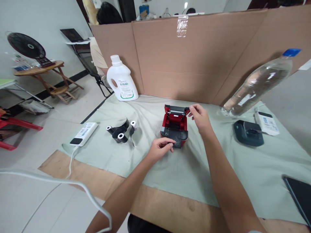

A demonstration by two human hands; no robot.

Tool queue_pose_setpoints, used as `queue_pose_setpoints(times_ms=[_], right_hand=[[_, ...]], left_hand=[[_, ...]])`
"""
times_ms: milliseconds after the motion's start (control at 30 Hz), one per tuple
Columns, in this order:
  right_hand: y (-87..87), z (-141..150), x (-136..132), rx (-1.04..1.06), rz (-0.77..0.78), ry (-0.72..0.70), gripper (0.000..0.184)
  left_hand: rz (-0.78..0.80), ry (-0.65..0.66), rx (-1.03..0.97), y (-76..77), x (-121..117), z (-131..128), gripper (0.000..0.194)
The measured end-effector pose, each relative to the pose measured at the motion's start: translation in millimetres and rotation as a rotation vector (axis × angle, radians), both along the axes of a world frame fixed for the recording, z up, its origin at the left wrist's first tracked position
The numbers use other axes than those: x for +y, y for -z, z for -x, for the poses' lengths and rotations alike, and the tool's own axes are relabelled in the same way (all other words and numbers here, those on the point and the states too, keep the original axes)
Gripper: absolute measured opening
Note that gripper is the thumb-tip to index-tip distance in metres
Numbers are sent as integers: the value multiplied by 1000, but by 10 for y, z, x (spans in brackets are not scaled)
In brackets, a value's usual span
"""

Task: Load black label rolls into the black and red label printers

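A small red and black printer stands on the cloth with its lid raised and its inside showing. My left hand is at its front edge, thumb and fingers closed on a black strip that comes out over the front. My right hand pinches the right end of the raised lid. To the left of the printer lie several black rolls with white cores, some partly unwound; they are apart from both hands.
A white detergent bottle and a large clear bottle with a blue cap stand before a cardboard screen. White power banks, a dark device and a tablet lie around. A white cable crosses the left front edge.
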State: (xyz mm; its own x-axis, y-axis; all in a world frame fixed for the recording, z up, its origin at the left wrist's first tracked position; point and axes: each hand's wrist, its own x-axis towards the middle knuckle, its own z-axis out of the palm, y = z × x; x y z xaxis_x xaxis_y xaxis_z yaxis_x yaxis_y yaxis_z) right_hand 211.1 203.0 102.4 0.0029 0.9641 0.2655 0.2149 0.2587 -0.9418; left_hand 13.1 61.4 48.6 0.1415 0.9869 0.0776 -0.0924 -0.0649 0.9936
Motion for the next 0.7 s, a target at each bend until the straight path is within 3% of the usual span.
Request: queue_pose_setpoints(times_ms=[233, 367, 500, 700], right_hand=[[323, -107, -319, -73, -59, -99, 23], [504, -71, -442, -46, 8, -27, 41], [598, -35, -457, 13, 71, -62, 51], [679, -23, -473, 81, 106, -87, 51]], left_hand=[[-21, 31, 54, -16, -20, -12, 35], [-24, 50, 30, 4, -28, -22, 35], [-15, 58, 19, 35, -55, 13, 38], [-23, -374, -47, -15, 212, 102, 35]])
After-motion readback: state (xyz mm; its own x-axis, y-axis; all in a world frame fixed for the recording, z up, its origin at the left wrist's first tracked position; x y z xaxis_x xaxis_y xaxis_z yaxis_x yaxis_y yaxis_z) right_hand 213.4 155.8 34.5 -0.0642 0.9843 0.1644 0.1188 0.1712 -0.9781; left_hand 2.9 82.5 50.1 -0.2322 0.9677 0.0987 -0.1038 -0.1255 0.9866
